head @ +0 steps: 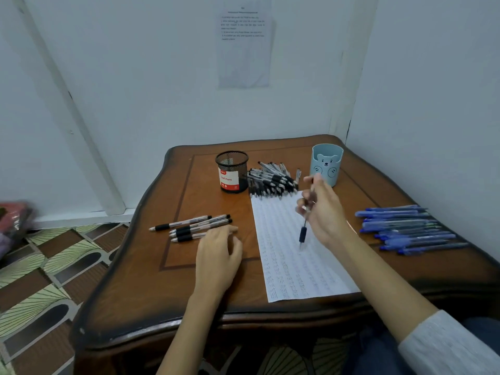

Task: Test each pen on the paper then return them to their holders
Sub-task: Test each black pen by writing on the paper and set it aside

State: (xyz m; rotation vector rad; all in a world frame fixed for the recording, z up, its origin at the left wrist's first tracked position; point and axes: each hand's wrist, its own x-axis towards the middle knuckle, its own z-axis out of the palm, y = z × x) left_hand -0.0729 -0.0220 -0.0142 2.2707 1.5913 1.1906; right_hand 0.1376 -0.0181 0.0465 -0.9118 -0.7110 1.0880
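Note:
My right hand (323, 209) grips a black-grip pen (303, 231), its tip pointing down just above the lined paper (292, 266). My left hand (217, 253) rests on the table with its fingers touching the nearest of three black pens (189, 227) lying to the left of the paper. A pile of several black pens (270, 178) lies behind the paper. The black mesh holder (232, 171) stands at the back, the blue bear holder (326, 165) at the back right. Several blue pens (405, 228) lie at the right.
The wooden table (151, 280) stands in a corner with white walls behind and to the right. A printed sheet (244, 41) hangs on the back wall. Patterned floor (40, 280) lies to the left, with a pink bundle (13, 217) at the far left edge.

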